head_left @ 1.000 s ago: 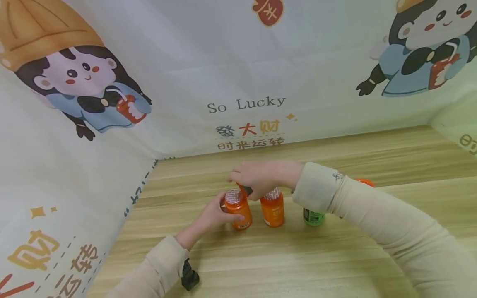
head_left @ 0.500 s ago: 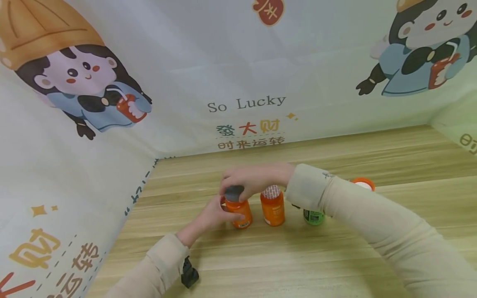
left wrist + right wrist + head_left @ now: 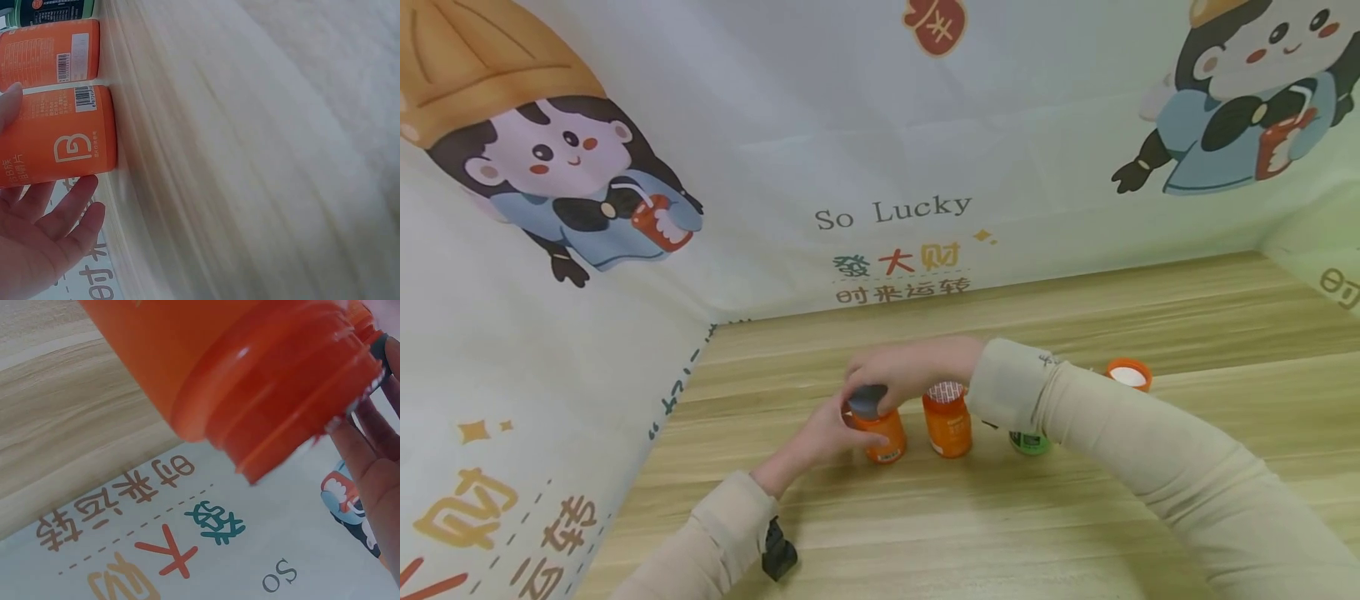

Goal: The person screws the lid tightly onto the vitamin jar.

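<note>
1. Now, nearer the counter's [image 3: 962, 533] left edge than its right, the left hand's [image 3: 816, 437] thumb and fingers grip a glossy orange bottle [image 3: 889, 433].
2. The right hand's [image 3: 898, 367] fingers pinch a smooth grey cap [image 3: 867, 402], lately tilted, now covering that bottle's mouth; closing seems under way.
3. Just beside, a cylindrical second orange bottle [image 3: 949, 429] stands uncapped, its seal [image 3: 947, 392] brick-patterned.
</note>
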A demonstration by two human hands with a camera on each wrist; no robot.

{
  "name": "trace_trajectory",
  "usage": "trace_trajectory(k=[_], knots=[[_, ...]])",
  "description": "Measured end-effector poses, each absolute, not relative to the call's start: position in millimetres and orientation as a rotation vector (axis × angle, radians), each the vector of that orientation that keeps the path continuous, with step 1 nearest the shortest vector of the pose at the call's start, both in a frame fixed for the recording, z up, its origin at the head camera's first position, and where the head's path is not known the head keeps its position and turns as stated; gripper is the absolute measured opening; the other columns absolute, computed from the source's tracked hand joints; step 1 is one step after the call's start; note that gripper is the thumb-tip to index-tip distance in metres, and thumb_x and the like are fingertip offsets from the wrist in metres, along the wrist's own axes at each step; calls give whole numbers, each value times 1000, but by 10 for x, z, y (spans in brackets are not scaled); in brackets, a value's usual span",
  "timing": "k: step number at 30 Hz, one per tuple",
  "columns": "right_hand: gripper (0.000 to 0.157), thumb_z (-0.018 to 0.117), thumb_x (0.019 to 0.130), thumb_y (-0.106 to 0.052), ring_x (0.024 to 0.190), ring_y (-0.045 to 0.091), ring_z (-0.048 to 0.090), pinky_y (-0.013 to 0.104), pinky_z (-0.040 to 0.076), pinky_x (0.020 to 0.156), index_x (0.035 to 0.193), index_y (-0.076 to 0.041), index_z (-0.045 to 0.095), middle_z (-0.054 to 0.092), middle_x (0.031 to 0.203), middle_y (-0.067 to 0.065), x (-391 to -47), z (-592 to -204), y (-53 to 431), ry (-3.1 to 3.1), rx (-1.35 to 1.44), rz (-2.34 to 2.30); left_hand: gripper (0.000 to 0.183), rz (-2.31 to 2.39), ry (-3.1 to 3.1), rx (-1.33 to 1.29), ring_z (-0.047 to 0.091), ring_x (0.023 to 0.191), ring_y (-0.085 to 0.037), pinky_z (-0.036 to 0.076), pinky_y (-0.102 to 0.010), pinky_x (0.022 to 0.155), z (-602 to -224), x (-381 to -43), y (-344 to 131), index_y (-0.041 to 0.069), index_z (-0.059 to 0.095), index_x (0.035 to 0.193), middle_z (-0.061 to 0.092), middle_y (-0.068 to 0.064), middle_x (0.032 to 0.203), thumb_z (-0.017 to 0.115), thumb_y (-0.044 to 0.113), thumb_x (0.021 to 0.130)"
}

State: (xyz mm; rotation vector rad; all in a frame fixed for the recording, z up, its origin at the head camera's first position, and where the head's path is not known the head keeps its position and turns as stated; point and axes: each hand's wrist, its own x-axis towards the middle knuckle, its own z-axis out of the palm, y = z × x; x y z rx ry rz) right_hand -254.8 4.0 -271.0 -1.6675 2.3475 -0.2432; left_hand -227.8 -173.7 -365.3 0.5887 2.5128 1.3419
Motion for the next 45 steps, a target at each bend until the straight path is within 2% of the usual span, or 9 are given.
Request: trace_trajectory(k=[6,14,20,27,32,45], knots=[[39,63,86,-11,100,10,48,20,41,87,125,-14,55,50,119,2,-2535,-2726,28,2404,-1534,-238,66,1388,2474,583,53,108,-26,46,-35,89,-3645,-2269,-1718,-2,40,128,51,-17,124,76,13,75],[38,64,86,-28,89,11,49,19,43,77,119,-11,58,52,106,0,-2521,-2759,6,2510,-1435,-236,67,1387,2472,611,52,110,-26,44,-36,91,-3643,-2272,-1721,0,39,130,51,-16,125,75,14,75],[39,64,83,-41,81,11,49,19,41,67,106,-10,60,51,94,-2,-2505,-2784,-16,2613,-1413,-200,67,1400,2448,699,50,112,-26,41,-38,95,-3654,-2303,-1735,1,38,131,50,-15,126,75,13,76],[40,64,80,-48,72,11,44,19,35,59,90,-10,57,47,83,-2,-2494,-2838,-81,2701,-1372,-137,67,1437,2456,695,50,114,-27,41,-39,95,-3686,-2262,-1732,1,38,133,50,-16,129,74,12,77],[42,65,79,-51,68,11,41,19,31,55,85,-11,53,44,79,-2,-2478,-2884,-94,2748,-1343,-149,64,1416,2501,697,51,113,-28,41,-40,96,-3745,-2243,-1728,0,41,131,52,-16,127,73,14,78],[49,57,78,-62,62,10,42,21,30,48,82,-13,53,45,71,-4,-2418,-2916,-181,2956,-1185,-63,49,1339,2515,721,53,99,-19,48,-29,79,-3743,-2208,-1744,1,55,118,57,-14,118,76,11,74]])
